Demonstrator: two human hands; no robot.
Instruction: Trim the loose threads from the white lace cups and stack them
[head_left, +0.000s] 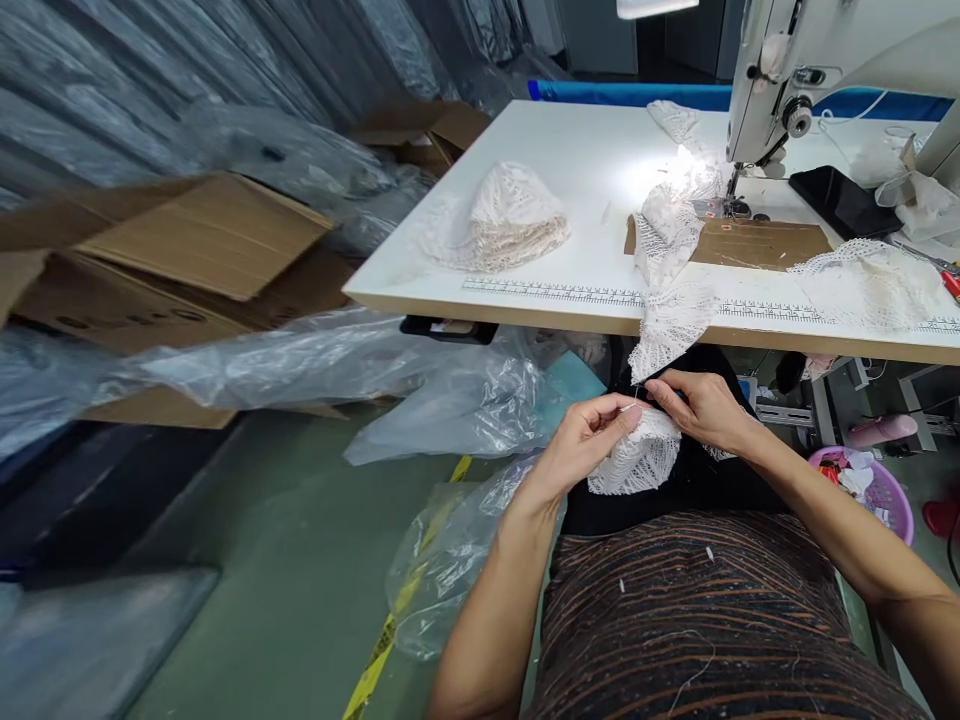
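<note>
Over my lap, my left hand (pixel 589 440) pinches the upper edge of a white lace piece (pixel 636 462). Close by on the right, my right hand (pixel 694 402) is closed, thumb against fingers, near a thin thread between the hands; what it grips is too small to make out. A chain of white lace (pixel 673 320) hangs over the table's front edge just above my hands and runs back to the sewing machine (pixel 757 100). The machine's lamp shines on the lace beside the needle.
A stack of white lace (pixel 517 220) lies on the white table (pixel 420 240), more lace (pixel 870 285) at its right. Behind it are a black phone (pixel 844 203) and red-handled scissors (pixel 951 284). Cardboard boxes (pixel 202 235) and plastic stand left, a pink basket (pixel 896 500) at lower right.
</note>
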